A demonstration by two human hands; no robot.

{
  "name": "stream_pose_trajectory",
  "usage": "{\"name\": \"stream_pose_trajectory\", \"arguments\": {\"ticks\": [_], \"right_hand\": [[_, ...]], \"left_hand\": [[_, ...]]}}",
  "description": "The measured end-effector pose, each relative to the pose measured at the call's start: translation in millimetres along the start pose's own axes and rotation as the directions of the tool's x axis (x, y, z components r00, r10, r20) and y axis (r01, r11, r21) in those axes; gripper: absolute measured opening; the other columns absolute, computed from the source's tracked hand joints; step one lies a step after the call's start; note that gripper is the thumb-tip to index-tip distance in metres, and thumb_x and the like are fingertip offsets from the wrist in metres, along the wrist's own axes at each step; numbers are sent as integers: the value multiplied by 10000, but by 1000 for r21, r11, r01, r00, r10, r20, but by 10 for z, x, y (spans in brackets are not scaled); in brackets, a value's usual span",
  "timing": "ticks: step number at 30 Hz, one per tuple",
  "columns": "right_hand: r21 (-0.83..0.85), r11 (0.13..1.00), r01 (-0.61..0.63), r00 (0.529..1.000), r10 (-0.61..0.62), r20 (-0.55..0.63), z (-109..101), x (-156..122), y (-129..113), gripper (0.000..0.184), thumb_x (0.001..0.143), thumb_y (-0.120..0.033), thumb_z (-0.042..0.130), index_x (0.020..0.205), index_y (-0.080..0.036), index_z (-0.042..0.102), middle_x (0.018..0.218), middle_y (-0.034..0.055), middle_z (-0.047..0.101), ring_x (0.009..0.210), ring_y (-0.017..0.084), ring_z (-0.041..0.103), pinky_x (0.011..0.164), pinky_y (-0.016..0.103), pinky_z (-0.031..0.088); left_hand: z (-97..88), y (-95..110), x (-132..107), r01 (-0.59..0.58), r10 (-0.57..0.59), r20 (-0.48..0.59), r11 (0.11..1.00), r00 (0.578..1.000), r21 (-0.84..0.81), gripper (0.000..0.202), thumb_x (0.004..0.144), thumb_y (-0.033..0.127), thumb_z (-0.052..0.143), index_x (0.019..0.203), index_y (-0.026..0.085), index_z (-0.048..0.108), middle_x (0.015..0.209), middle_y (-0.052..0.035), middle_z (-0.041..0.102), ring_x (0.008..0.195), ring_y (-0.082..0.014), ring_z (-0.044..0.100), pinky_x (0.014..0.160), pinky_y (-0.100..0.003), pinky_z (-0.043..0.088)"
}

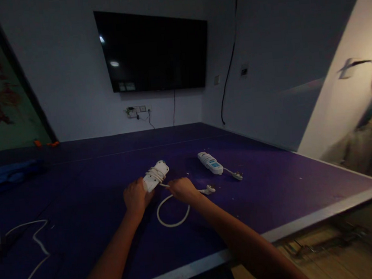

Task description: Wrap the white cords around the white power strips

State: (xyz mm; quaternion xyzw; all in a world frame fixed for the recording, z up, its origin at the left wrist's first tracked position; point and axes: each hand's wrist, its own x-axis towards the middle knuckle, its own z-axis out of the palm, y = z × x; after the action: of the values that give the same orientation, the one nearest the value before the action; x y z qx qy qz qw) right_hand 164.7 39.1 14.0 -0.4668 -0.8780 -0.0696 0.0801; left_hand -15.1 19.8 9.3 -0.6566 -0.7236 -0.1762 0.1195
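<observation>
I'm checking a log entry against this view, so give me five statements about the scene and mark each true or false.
1. The left hand holds a white power strip with cord wound around it. True.
2. A second power strip lies on the purple surface, to the right of the held one. True.
3. The right hand grips the second power strip. False: it grips the cord of the held one.
4. The second strip's plug sits in a wall socket. False: it lies on the purple surface.
5. The television on the wall shows a dark screen. True.
</observation>
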Motion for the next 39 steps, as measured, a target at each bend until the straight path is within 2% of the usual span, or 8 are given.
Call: {"name": "stream_pose_trajectory", "arguments": {"ticks": [8,14,17,25,30,34,37,39], "right_hand": [[-50,986,160,983,-164,-79,43,-42,11,362,957,-371,373,961,-118,632,928,137,689,813,196,654,634,238,416],[-80,979,188,975,-196,-102,42,-64,36,349,958,-365,375,940,-124,627,904,123,677,803,186,645,632,235,388],[-102,974,202,974,-211,-82,22,-72,39,349,963,-347,358,939,-126,628,901,122,672,808,189,642,628,240,385],[84,987,136,977,-120,-176,5,-74,37,285,928,-348,442,991,-152,639,951,108,681,870,181,633,704,237,411],[321,945,59,980,7,-199,14,-44,32,352,814,-223,584,1166,-228,594,1012,59,685,909,177,630,755,239,431],[553,833,15,981,96,-171,91,0,-14,565,690,-222,704,1233,-226,547,806,10,678,714,157,627,640,233,445],[756,654,39,979,126,-160,189,24,-68,615,644,-193,719,1228,-192,528,752,-16,654,637,122,598,583,215,441],[855,518,37,989,102,-105,244,25,-106,523,642,-209,716,1142,-169,567,741,-15,650,625,115,592,575,217,445]], "left_hand": [[-19,40,-56,-70,77,-80,993,994,90,492,730,293,514,1188,113,513,1055,-182,613,1016,-336,522,857,-424,320],[32,10,-62,-193,198,-74,979,977,62,816,698,683,489,1254,86,477,1063,-202,598,979,-348,515,835,-420,309],[64,13,-66,-197,201,-71,979,977,59,813,693,755,430,1156,95,539,1025,-204,609,960,-344,526,829,-412,310],[-1,35,-68,-128,132,-65,989,989,68,790,693,778,384,1036,92,575,966,-221,622,957,-355,555,814,-412,335],[-36,-48,-4,35,-28,-82,996,996,77,833,670,800,348,1009,74,575,930,-220,637,924,-365,580,804,-427,360],[-23,-189,76,190,-185,-89,981,979,41,870,679,817,292,1014,67,578,898,-218,653,892,-361,604,776,-422,386],[-9,-320,128,308,-308,-71,951,949,-17,929,653,850,273,1021,57,586,885,-226,661,889,-366,614,759,-422,402],[0,-410,153,376,-378,-60,925,924,-49,951,651,857,252,1022,50,592,886,-236,663,887,-369,621,748,-423,412]]}}
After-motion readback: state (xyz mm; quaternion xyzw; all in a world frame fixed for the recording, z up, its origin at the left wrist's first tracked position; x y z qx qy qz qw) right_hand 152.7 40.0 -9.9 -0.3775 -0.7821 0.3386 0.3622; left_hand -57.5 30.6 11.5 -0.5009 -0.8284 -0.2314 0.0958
